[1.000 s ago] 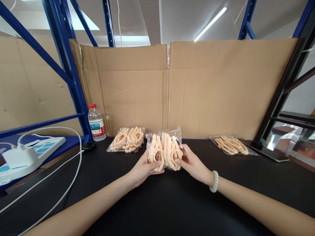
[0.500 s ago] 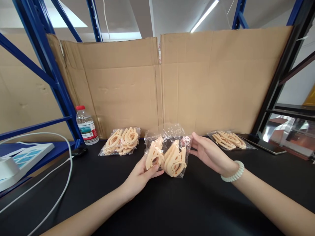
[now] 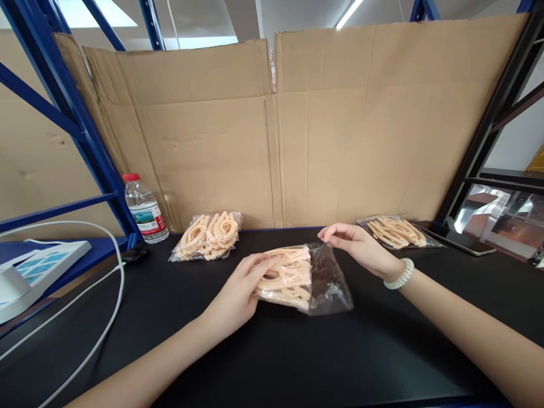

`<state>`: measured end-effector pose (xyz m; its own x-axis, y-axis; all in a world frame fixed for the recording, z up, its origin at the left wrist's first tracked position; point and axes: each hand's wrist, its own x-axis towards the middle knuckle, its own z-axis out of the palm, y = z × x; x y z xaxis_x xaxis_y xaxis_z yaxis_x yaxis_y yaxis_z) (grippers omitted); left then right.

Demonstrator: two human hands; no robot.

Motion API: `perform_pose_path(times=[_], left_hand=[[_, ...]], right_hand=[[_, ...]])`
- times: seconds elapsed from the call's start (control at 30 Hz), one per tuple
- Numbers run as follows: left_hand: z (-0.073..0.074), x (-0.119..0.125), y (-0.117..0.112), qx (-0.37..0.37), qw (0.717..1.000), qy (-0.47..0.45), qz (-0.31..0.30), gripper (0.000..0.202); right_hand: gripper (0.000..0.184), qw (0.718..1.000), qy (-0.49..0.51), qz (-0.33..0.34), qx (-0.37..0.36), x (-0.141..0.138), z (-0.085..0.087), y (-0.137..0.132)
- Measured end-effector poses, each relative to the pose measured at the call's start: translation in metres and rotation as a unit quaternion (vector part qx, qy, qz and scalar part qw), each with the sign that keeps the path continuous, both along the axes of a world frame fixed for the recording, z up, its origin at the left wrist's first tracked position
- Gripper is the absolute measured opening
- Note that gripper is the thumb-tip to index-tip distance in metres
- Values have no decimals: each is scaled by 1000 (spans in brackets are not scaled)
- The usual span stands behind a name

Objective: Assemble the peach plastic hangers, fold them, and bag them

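Note:
A clear plastic bag (image 3: 285,275) of flat, beige, loop-shaped pieces lies tilted over the black tabletop in front of me. My left hand (image 3: 238,286) grips its left end, thumb and fingers closed around the packed pieces. The slack, see-through end of the bag points right. My right hand (image 3: 355,246), with a pale beaded bracelet on its wrist, has its fingertips pinched together at the upper corner of that loose film. What kind of pieces they are, I cannot make out.
A similar bag of pieces (image 3: 208,235) lies at the back left, another bag (image 3: 397,232) at the back right beside a dark phone (image 3: 457,238). A water bottle (image 3: 145,211), black mouse (image 3: 135,255), white cable (image 3: 121,283) and power strip (image 3: 46,266) are left. Cardboard (image 3: 212,153) stands behind.
The bag has turned from upright to nearly flat, its loose end now pointing right. My left hand has shifted its hold, and my right hand has moved from the bag's side to its corner.

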<state>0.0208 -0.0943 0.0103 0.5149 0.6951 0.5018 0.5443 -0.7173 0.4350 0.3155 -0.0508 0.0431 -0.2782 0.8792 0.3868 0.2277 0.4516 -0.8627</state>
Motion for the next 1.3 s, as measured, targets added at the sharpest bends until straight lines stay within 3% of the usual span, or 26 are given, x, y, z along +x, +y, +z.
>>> perform_pose_path(times=[0.1, 0.17, 0.3, 0.4, 0.53, 0.63, 0.7, 0.83, 1.03, 1.13, 1.3], left_hand=[[5, 1, -4, -99, 993, -2, -66, 82], [8, 2, -3, -138, 988, -52, -52, 71], [9, -2, 12, -171, 963, -60, 201, 47], [6, -7, 30, -194, 950, -23, 244, 44], [3, -7, 46, -210, 946, -1, 248, 38], [3, -6, 47, -227, 947, -5, 226, 37], [6, -7, 44, -245, 949, -22, 200, 38], [15, -9, 36, -286, 945, -73, 140, 39], [24, 2, 26, -280, 941, -138, 130, 36], [40, 14, 27, -242, 952, -131, 134, 31], [91, 39, 38, -194, 974, -45, 111, 19]], right_hand=[[17, 999, -37, -29, -15, 13, -4, 13], [16, 997, -43, -64, -4, 19, -2, 16], [14, 994, -63, -70, 48, 16, 8, 4], [20, 977, -188, 6, 104, 0, 13, -17], [19, 946, -286, 13, 152, -20, 12, -40], [32, 931, -321, 11, 175, -26, 10, -47], [40, 919, -356, 14, 171, -26, 10, -47], [33, 884, -443, 26, 144, -21, 8, -42], [44, 889, -439, 8, 132, -14, -2, -27], [54, 912, -385, -34, 135, -11, -8, -18], [48, 938, -306, -109, 119, -4, -17, -1]])
